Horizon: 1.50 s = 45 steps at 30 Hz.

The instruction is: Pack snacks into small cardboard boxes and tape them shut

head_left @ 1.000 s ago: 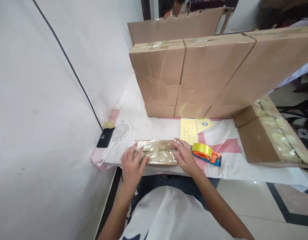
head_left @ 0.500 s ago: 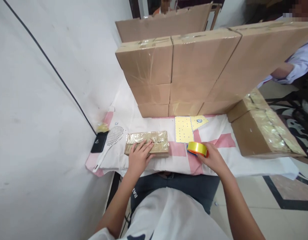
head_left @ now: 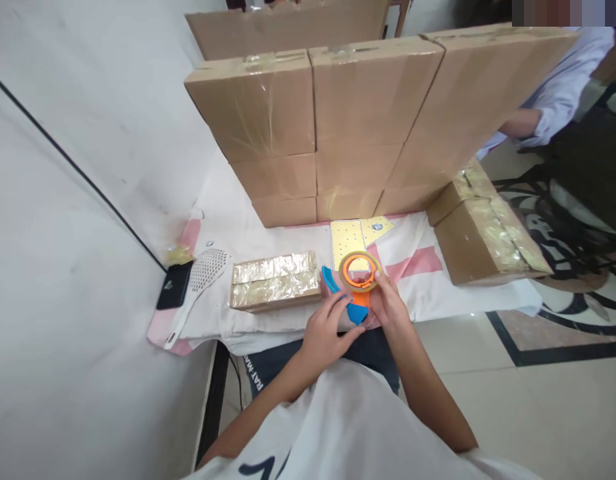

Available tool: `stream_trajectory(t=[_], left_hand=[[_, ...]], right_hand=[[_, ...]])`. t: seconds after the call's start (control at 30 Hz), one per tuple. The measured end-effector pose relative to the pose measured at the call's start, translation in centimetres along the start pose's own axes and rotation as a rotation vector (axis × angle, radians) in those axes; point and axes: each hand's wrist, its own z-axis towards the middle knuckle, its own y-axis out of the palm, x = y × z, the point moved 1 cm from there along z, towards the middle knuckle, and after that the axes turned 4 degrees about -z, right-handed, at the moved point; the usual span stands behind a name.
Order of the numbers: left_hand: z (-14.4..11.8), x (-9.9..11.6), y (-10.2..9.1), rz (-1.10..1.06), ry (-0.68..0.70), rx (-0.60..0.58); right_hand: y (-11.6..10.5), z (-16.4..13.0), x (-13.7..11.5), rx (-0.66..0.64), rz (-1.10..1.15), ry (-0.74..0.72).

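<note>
R hand [head_left: 389, 305] holds tape disp. [head_left: 361, 301] w/ roll [head_left: 343, 272]; taped box [head_left: 275, 279], contents hidden.

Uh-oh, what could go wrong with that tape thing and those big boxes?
The tape dispenser is in the right hand, with the left hand close against it, near the edge of the cloth-covered table. If it slips, it might fall to the floor.

The tall stack of boxes might tip if bumped, and another person's arm shows by its right end.
</note>
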Motion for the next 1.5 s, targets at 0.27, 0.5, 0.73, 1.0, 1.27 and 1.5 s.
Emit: stream_trajectory(t=[0.27,0.5,0.73,1.0,1.27,1.5], left_hand=[[2.5,-0.4,1.7,-0.199,0.009,0.0],[3.2,-1.2,2.9,-0.448,-0.131,-0.074],[4.3,-2.6,4.8,-0.557,-0.352,-0.032],[5.5,-2.2,2.8,-0.61,-0.442,-0.097],[4.2,-1.2,3.3,-0.893,-0.724,-0.244],[3.0,-2.4,4.2,-0.722,-0.663,-0.267]], right_hand=[[0.6,-1.4,-2.2,-0.051,-0.085,-0.079],[1.2,-2.2,-2.1,-0.142,-0.151,-0.109],[1.6,-0.4,-0.7,-0.099,-0.257,-0.216],[-0.8,2.7,1.1,-0.036,-0.569,-0.344],[0.2,2.6,0.1,0.019,-0.206,-0.229],[-0.9,4.7,1.5,0.119,-0.068,-0.13]])
